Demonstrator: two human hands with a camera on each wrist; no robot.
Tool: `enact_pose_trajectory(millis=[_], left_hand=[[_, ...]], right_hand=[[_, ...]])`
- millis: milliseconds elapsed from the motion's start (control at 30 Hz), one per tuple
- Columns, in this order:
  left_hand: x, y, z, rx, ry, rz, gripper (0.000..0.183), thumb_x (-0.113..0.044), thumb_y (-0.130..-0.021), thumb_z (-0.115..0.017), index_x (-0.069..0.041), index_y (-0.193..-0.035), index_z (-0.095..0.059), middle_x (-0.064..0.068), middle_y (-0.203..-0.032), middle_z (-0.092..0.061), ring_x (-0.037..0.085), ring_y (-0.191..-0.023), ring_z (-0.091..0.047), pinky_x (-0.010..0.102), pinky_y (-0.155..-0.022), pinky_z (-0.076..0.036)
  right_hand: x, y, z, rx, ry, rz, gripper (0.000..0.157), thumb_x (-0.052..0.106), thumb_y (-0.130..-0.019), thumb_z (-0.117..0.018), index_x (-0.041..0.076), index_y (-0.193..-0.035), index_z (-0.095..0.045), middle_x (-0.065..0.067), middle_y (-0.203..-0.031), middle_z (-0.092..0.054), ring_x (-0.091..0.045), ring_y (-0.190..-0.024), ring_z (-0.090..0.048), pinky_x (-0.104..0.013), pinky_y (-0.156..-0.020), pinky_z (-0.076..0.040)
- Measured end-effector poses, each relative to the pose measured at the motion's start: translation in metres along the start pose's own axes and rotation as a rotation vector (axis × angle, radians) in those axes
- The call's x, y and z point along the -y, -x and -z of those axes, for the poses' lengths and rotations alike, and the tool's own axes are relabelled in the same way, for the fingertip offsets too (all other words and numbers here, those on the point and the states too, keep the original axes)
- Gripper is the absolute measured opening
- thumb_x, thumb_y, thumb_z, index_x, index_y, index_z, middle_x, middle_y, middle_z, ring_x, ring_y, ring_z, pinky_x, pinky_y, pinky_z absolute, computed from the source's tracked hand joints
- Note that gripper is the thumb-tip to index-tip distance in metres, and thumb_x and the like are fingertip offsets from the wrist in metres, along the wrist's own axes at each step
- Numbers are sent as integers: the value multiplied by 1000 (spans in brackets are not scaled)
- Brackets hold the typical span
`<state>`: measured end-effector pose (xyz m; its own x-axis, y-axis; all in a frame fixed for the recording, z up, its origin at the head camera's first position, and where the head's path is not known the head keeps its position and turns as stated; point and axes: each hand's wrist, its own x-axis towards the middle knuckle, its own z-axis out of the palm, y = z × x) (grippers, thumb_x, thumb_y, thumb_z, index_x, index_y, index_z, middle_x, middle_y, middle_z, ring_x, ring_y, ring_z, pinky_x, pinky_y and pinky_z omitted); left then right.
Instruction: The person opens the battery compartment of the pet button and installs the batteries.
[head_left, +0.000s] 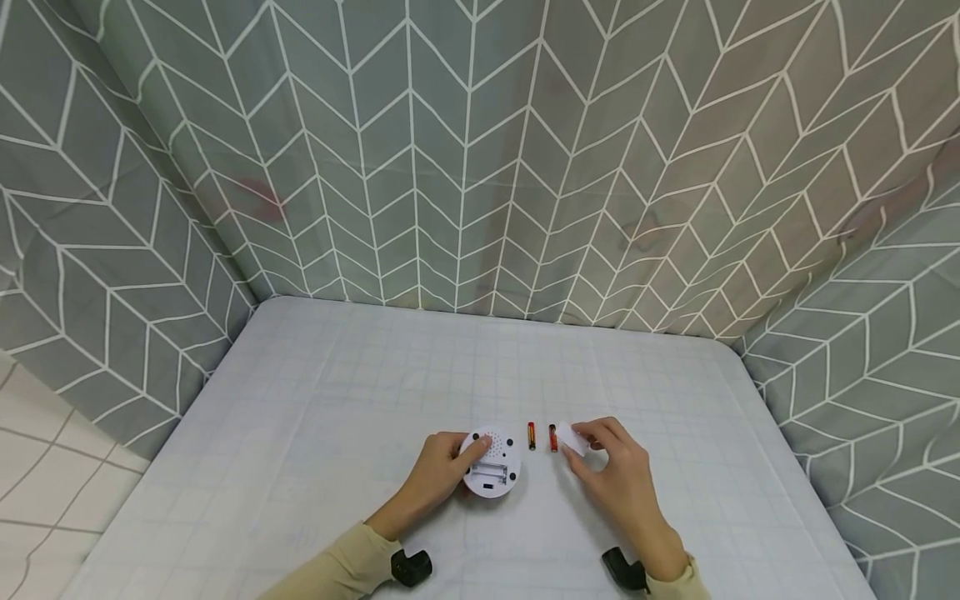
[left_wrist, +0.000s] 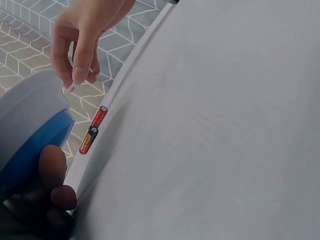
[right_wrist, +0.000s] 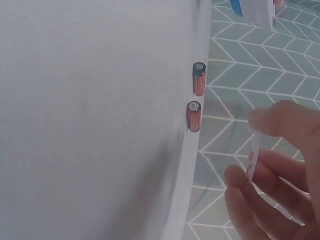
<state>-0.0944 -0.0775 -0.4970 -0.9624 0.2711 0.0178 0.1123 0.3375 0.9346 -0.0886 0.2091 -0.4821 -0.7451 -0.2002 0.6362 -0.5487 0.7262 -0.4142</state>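
A round white device (head_left: 491,487) with a speaker grille, dark feet and an uncovered battery compartment faces up in my left hand (head_left: 442,467), thumb on its top face. From the side, the left wrist view shows a blue band (left_wrist: 42,142) below its white part. My right hand (head_left: 618,471) pinches a small white battery cover (head_left: 573,439) between thumb and fingers; its thin edge (right_wrist: 255,155) shows in the right wrist view. Between the hands lie two red and black batteries, one nearer the device (head_left: 532,436) and one beside the cover (head_left: 553,437).
A white cloth (head_left: 360,392) with faint grid lines covers the table. Grey curtains (head_left: 450,167) with white chevron lines hang behind it and at both sides. Pale floor tiles (head_left: 45,467) show at the lower left. Dark wrist cameras (head_left: 411,568) sit at both wrists.
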Motion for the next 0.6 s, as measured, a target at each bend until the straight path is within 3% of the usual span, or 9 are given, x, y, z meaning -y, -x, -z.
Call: enact_pose_trajectory(millis=[300, 600], left_hand=[[2, -1, -1, 17, 51, 9, 40, -39, -106, -63, -3, -104, -79, 1, -80, -78, 7, -53, -61, 24, -48, -48], [4, 0, -2, 22, 52, 11, 40, -40, -106, -62, -4, -105, -80, 0, -81, -78, 8, -58, -63, 23, -51, -48]], right_hand=[[-5, 0, 4, 2, 117, -142, 34, 9, -73, -96, 6, -101, -76, -5, -92, -68, -18, -74, -70, -38, -66, -60], [-12, 4, 5, 4, 199, -286, 35, 9, -71, -98, 3, -98, -77, -8, -90, -69, -23, -75, -70, -39, -65, -59]])
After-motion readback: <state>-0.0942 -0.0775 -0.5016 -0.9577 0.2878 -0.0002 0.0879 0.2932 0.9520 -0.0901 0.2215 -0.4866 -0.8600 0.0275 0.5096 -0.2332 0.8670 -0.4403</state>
